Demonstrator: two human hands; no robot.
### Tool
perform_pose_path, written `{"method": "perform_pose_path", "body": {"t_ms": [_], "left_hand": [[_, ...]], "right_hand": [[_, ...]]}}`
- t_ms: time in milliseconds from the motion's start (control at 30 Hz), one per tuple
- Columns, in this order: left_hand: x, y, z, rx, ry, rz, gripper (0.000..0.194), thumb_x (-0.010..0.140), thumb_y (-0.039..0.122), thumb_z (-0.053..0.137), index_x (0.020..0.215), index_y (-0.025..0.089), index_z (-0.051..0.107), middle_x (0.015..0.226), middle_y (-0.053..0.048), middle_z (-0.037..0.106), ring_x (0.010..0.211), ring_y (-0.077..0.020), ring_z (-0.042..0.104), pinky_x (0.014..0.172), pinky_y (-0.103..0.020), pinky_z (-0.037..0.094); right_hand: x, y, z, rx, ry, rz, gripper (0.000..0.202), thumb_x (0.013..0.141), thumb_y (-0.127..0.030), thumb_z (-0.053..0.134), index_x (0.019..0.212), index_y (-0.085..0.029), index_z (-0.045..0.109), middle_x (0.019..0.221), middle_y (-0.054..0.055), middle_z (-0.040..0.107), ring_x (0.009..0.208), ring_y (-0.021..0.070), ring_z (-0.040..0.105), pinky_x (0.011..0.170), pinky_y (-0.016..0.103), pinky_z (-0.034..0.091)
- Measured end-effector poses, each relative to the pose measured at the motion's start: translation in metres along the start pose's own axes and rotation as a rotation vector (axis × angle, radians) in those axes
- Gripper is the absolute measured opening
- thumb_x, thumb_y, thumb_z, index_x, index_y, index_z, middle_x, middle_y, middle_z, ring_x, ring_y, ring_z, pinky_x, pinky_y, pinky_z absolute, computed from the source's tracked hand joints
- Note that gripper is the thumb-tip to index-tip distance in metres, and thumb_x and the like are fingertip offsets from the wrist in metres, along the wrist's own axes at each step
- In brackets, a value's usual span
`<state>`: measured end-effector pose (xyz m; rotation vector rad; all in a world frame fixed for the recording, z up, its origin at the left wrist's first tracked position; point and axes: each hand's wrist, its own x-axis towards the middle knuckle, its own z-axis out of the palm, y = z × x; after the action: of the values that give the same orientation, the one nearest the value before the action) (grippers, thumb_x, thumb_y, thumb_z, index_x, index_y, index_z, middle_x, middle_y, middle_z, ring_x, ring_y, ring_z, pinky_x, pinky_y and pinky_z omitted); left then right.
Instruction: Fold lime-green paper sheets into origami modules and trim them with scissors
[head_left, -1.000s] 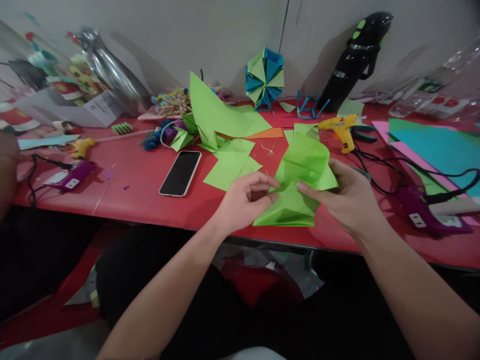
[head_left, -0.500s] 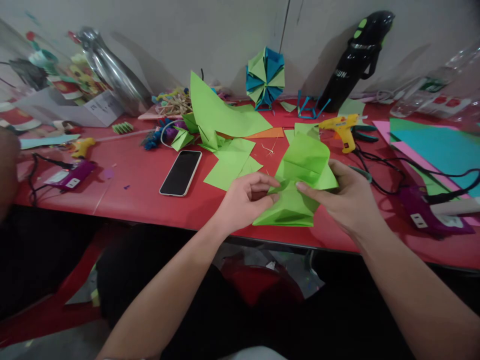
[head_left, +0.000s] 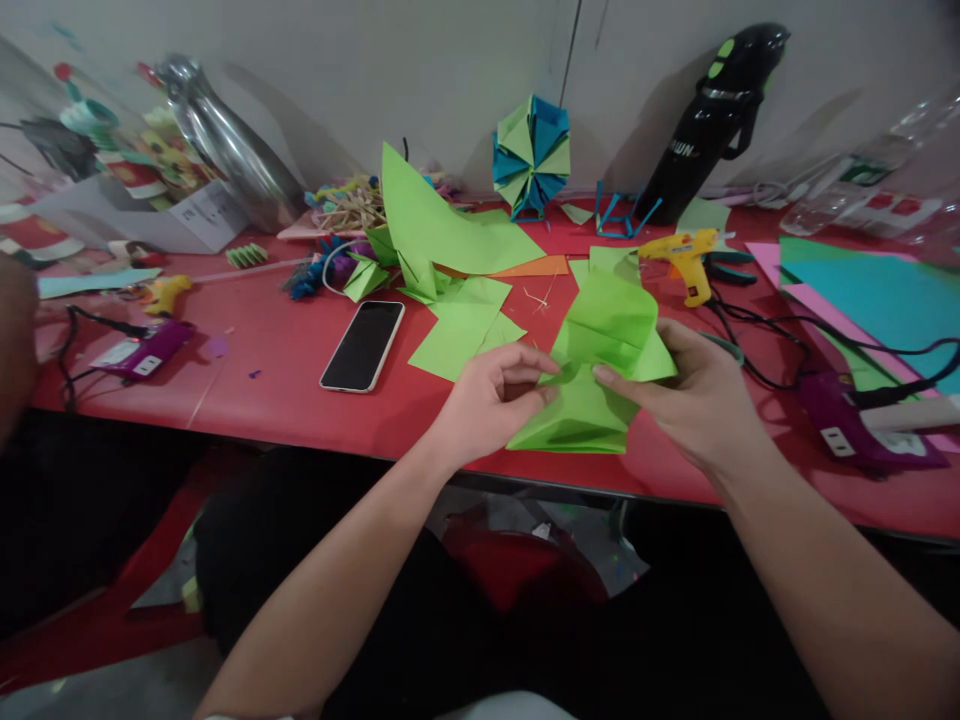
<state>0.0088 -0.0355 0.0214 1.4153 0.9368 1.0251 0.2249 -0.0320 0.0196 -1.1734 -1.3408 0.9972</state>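
A folded green paper point(head_left: 581, 425) with creases and a raised, curved back flap lies over the front edge of the red table point(head_left: 285, 400). My right hand point(head_left: 697, 395) grips its right side, the thumb on top and the fingers behind. At its left side, my left hand point(head_left: 499, 400) has curled fingers and the thumb against the paper, pinching its edge. Flat green sheets point(head_left: 465, 325) and a large curved green sheet point(head_left: 450, 220) lie behind my left hand.
A phone point(head_left: 362, 346) lies to the left. Behind my right hand are a yellow glue gun point(head_left: 686, 262), its cable and a purple power strip point(head_left: 862, 425). A black bottle point(head_left: 712, 120) and a blue-green paper ornament point(head_left: 531, 155) stand at the wall. Another person's arm point(head_left: 16, 340) shows far left.
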Motion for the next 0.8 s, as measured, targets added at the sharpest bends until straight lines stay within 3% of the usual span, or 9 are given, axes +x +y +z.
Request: {"method": "perform_pose_path", "body": {"t_ms": [433, 600, 800], "left_hand": [[-0.0008, -0.002, -0.0007, -0.028, -0.007, -0.034, 0.017, 0.08, 0.021, 0.077, 0.093, 0.018, 0.067, 0.077, -0.001, 0.068, 0.069, -0.0122, 0.065, 0.064, -0.024, 0.053], [-0.0006, -0.0058, -0.0017, 0.012, 0.025, 0.012, 0.024, 0.079, 0.031, 0.083, 0.093, 0.018, 0.069, 0.089, -0.004, 0.073, 0.083, -0.0171, 0.071, 0.07, -0.026, 0.056], [0.0017, -0.0038, -0.0008, 0.009, 0.018, 0.018, 0.013, 0.085, 0.026, 0.077, 0.089, 0.017, 0.068, 0.083, -0.003, 0.075, 0.081, -0.0164, 0.073, 0.072, -0.026, 0.056]], "right_hand": [[-0.0008, 0.0008, -0.0004, -0.028, 0.002, 0.012, 0.046, 0.064, -0.035, 0.094, 0.106, -0.032, 0.075, 0.107, 0.001, 0.077, 0.097, 0.0297, 0.073, 0.091, 0.049, 0.063], [-0.0008, 0.0001, 0.0003, -0.014, -0.001, 0.0, 0.048, 0.062, -0.032, 0.095, 0.106, -0.032, 0.075, 0.106, 0.0, 0.077, 0.096, 0.0274, 0.073, 0.09, 0.049, 0.064], [-0.0023, -0.0015, 0.0026, 0.09, 0.01, 0.041, 0.045, 0.064, -0.029, 0.094, 0.105, -0.031, 0.076, 0.107, -0.001, 0.078, 0.097, 0.0264, 0.075, 0.09, 0.047, 0.065]]}}
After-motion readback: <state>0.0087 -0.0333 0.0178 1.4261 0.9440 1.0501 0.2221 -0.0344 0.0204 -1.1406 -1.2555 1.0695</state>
